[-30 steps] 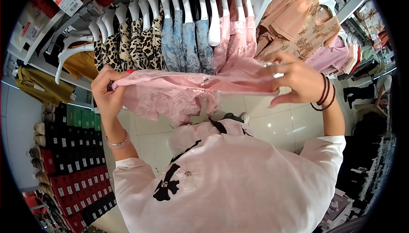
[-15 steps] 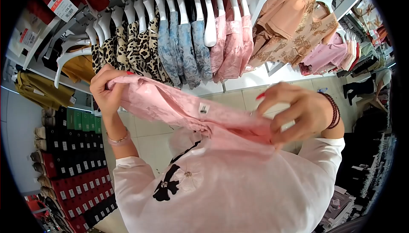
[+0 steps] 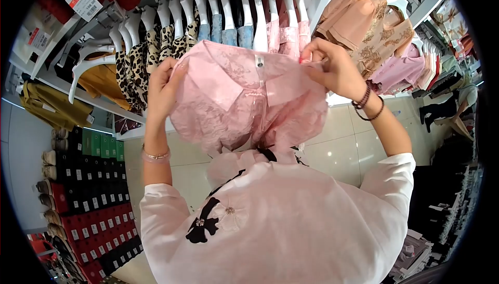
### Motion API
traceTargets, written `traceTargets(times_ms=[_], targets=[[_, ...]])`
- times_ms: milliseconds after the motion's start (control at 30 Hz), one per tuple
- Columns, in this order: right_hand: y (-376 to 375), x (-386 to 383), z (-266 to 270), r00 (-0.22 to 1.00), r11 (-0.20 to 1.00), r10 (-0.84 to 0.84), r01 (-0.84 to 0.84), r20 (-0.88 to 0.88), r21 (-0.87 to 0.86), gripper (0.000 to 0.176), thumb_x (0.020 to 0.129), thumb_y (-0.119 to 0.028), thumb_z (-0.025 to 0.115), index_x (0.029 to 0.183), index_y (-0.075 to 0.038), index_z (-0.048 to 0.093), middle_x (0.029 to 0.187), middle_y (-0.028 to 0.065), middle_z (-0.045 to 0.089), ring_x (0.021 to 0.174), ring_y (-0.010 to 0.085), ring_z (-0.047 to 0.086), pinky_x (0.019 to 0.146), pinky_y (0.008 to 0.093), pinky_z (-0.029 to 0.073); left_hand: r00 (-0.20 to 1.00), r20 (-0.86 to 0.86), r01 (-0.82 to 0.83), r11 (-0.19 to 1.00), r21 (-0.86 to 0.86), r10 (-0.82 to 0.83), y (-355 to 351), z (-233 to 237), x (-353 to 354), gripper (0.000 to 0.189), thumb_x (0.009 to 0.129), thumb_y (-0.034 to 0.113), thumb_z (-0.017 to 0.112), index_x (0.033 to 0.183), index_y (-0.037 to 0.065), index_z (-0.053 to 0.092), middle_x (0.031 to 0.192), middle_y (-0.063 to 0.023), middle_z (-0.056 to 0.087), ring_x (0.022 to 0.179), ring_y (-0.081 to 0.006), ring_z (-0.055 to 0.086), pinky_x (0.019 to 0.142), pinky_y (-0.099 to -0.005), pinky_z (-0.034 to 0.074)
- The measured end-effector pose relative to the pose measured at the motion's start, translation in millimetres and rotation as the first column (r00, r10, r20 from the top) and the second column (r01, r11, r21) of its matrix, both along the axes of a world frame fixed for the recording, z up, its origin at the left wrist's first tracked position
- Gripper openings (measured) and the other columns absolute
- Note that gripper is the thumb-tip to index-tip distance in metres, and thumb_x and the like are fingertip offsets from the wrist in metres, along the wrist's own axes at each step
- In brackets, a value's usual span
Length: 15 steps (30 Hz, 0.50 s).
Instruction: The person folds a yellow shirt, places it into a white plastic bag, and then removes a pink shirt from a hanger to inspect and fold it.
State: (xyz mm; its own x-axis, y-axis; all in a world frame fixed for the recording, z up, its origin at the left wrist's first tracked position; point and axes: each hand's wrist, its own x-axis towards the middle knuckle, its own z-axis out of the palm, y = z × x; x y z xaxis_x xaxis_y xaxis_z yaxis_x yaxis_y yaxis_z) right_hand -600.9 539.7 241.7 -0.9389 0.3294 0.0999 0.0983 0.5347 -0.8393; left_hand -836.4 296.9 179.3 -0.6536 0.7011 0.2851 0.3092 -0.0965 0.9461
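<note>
A pink patterned blouse (image 3: 218,107) is held up before my chest, with its collar at the top and a small label inside the neck. My left hand (image 3: 165,86) is closed on the blouse's left shoulder. At the opposite shoulder, my right hand (image 3: 332,68) pinches the cloth between thumb and fingers. The blouse's lower part hangs down in loose folds. Just behind its upper edge is a bare white hanger (image 3: 260,21) among the hung garments.
Leopard-print garments (image 3: 153,45), blue ones and pink ones hang on the rail ahead. Peach tops (image 3: 358,29) hang at the right. Stacked shoe boxes (image 3: 96,195) stand at the left below an olive garment (image 3: 52,107). Another person (image 3: 449,104) is far right.
The blouse has been spread out and lifted, its collar now facing me. My right hand has moved up and grips its shoulder; my left hand has shifted right.
</note>
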Motion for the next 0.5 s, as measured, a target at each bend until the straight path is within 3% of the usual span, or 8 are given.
traceTargets(times_ms=[67, 100, 133, 233, 267, 500], targets=[[-6.4, -20.2, -18.1, 1.000, 0.954, 0.000, -0.002, -0.007, -0.298, 0.012, 0.078, 0.002, 0.058, 0.087, -0.001, 0.052, 0.065, 0.0019, 0.056, 0.046, 0.0129, 0.057, 0.039, 0.0227, 0.047, 0.987, 0.152, 0.046, 0.996, 0.078, -0.057, 18.8, -14.4, 8.8, 0.019, 0.090, 0.014, 0.050, 0.072, 0.007, 0.048, 0.058, 0.0097, 0.041, 0.049, 0.0016, 0.029, 0.043, -0.0161, 0.021], [-14.7, -29.0, -22.8, 0.999, 0.846, 0.028, -0.001, 0.042, -0.533, 0.011, 0.079, 0.000, 0.058, 0.089, 0.001, 0.052, 0.066, 0.0032, 0.055, 0.049, 0.0149, 0.060, 0.044, 0.0247, 0.053, 0.990, 0.130, 0.040, 0.996, 0.082, -0.050, 26.6, -11.8, 22.9, 0.018, 0.090, 0.013, 0.048, 0.073, 0.007, 0.049, 0.058, 0.0089, 0.040, 0.049, 0.0012, 0.029, 0.042, -0.0161, 0.021], [-28.4, -35.9, -21.9, 0.997, 0.758, 0.061, -0.021, 0.038, -0.652, 0.014, 0.079, -0.001, 0.059, 0.092, 0.001, 0.052, 0.070, 0.0064, 0.056, 0.052, 0.0155, 0.061, 0.045, 0.0251, 0.054, 0.997, 0.019, 0.073, 0.993, 0.091, -0.075, 32.3, -18.0, 28.5, 0.016, 0.090, 0.012, 0.048, 0.075, 0.007, 0.049, 0.058, 0.0084, 0.040, 0.049, 0.0008, 0.030, 0.042, -0.0162, 0.021], [-52.3, -45.8, -22.8, 0.996, 0.665, 0.081, -0.021, 0.045, -0.747, 0.015, 0.080, -0.003, 0.058, 0.093, 0.001, 0.052, 0.076, 0.0082, 0.057, 0.057, 0.0162, 0.062, 0.050, 0.0266, 0.055, 0.995, -0.066, 0.080, 0.990, 0.119, -0.072, 44.3, -10.8, 70.6, 0.014, 0.090, 0.014, 0.050, 0.080, 0.003, 0.051, 0.060, 0.0058, 0.044, 0.052, -0.0019, 0.036, 0.044, -0.0198, 0.029], [-58.8, -47.6, -21.3, 0.998, 0.633, 0.057, -0.019, 0.022, -0.774, 0.014, 0.081, -0.003, 0.057, 0.093, 0.001, 0.052, 0.078, 0.0087, 0.057, 0.059, 0.0164, 0.062, 0.052, 0.0271, 0.055, 0.983, -0.172, 0.074, 0.996, 0.045, -0.066, 42.8, -7.6, 78.2, 0.013, 0.089, 0.013, 0.050, 0.081, 0.003, 0.052, 0.059, 0.0023, 0.046, 0.051, -0.0045, 0.040, 0.045, -0.0216, 0.032], [-75.1, -41.2, -3.4, 0.996, 0.511, -0.042, -0.042, -0.074, -0.858, 0.014, 0.082, -0.004, 0.054, 0.095, 0.001, 0.050, 0.089, 0.0110, 0.056, 0.066, 0.0184, 0.061, 0.060, 0.0306, 0.056, 0.937, -0.345, 0.102, 0.985, 0.138, -0.049, 39.2, -3.5, 93.0, 0.006, 0.087, 0.007, 0.050, 0.087, 0.001, 0.052, 0.068, -0.0059, 0.051, 0.054, -0.0095, 0.045, 0.049, -0.0237, 0.036]])
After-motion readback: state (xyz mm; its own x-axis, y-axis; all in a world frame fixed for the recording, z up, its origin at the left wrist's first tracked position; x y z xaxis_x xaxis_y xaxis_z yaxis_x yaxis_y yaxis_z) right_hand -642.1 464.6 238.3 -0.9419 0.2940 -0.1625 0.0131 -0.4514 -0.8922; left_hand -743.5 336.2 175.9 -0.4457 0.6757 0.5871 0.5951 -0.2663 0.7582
